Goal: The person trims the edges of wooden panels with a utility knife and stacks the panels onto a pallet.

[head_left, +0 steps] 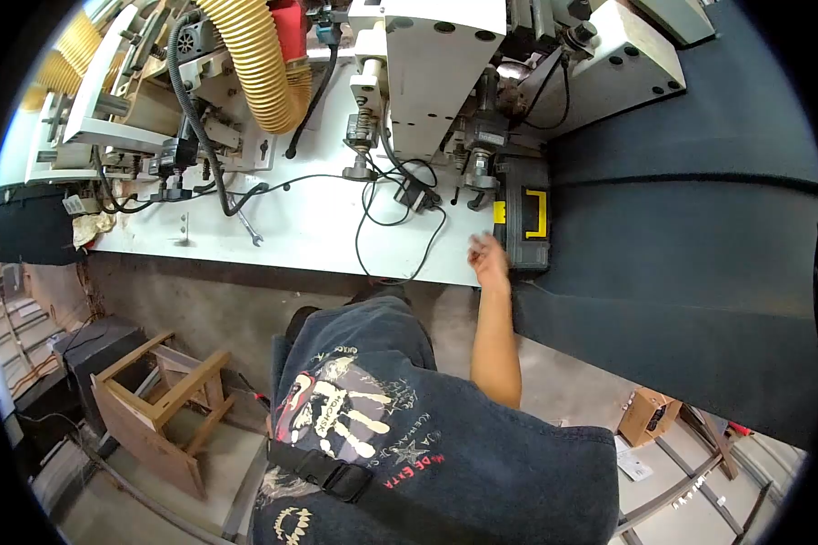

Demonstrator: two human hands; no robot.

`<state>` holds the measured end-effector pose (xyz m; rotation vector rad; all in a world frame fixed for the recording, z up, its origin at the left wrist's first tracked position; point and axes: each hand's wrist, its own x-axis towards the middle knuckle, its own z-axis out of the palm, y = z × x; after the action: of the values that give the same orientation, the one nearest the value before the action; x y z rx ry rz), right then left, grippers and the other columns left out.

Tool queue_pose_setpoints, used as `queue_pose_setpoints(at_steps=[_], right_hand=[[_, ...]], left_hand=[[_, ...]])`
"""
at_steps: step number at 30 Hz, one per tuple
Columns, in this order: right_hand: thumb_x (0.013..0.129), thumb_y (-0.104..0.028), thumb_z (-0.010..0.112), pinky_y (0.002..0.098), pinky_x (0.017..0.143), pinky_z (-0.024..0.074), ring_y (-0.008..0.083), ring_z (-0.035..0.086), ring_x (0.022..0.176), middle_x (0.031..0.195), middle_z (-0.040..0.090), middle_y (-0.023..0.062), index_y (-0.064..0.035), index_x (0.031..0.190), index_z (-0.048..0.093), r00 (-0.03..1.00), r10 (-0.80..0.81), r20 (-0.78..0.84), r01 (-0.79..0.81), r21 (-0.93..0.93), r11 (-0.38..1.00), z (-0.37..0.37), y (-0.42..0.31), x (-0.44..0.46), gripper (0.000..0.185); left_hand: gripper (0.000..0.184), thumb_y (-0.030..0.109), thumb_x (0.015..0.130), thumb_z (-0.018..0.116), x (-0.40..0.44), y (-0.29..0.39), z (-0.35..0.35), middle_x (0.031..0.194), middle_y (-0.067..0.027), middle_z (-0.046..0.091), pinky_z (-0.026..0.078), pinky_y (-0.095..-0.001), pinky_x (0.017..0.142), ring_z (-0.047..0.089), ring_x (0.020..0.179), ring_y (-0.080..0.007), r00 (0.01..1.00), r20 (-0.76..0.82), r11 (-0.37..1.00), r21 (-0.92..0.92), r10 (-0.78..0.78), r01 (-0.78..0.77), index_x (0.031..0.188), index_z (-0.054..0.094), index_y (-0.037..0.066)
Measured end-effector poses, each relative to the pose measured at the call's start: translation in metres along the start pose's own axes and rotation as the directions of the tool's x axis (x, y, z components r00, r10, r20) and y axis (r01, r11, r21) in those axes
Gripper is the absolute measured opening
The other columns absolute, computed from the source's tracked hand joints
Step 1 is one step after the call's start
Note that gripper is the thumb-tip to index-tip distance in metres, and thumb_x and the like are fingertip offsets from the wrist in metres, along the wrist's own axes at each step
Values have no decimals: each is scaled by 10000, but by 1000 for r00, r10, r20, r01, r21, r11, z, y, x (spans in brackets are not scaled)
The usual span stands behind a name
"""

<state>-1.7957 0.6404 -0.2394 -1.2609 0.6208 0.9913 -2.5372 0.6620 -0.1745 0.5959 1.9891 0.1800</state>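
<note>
My right hand (488, 260) reaches over the front edge of the white machine bed (309, 236), its fingers slightly blurred, apart and with nothing visible in them. Just right of it stands a black tool case (515, 218) with a yellow handle (542, 214) and a yellow latch (500, 213). I cannot tell whether the fingertips touch the case. Left of the hand, a black power adapter (416, 194) lies on the bed with its thin cable looped toward the front edge. An open-ended wrench (248, 222) rests further left. My left hand is out of view.
Machine heads and spindles (478, 163) stand along the back of the bed. A yellowish ribbed hose (259, 68) hangs above it. Dark padded panels (673, 245) flank the right side. A wooden stool (159, 400) lies behind at lower left, and a cardboard box (647, 416) at lower right.
</note>
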Motion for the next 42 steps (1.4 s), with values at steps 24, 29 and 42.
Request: queue_pose_setpoints(at_steps=[24, 29, 42], right_hand=[[994, -303, 548, 490, 926, 532, 408, 667, 1098, 1195, 691, 266, -15, 1141, 726, 691, -679, -250, -34, -949, 314, -40, -49, 132, 369], [971, -381, 581, 445, 913, 518, 324, 670, 1080, 1182, 695, 205, 7, 1093, 706, 834, -532, -149, -138, -989, 62, -35, -64, 118, 425], [964, -330, 597, 419, 780, 507, 272, 649, 915, 1027, 678, 161, -4, 1042, 692, 823, -546, 159, 336, -911, 240, -44, -38, 71, 348]], left_hand=[[666, 578, 1015, 536, -40, -3, -17, 821, -92, 674, 477, -355, 659, 602, 725, -174, 993, -12, 992, -39, -119, 118, 1044, 697, -68], [669, 574, 1016, 534, -65, -59, -18, 824, -94, 675, 477, -359, 663, 604, 733, -175, 988, -49, 986, -77, -150, 146, 1047, 697, -73], [724, 620, 980, 546, -97, -151, 33, 824, -138, 680, 490, -398, 654, 632, 726, -211, 972, -161, 985, -8, -174, 175, 1063, 695, -83]])
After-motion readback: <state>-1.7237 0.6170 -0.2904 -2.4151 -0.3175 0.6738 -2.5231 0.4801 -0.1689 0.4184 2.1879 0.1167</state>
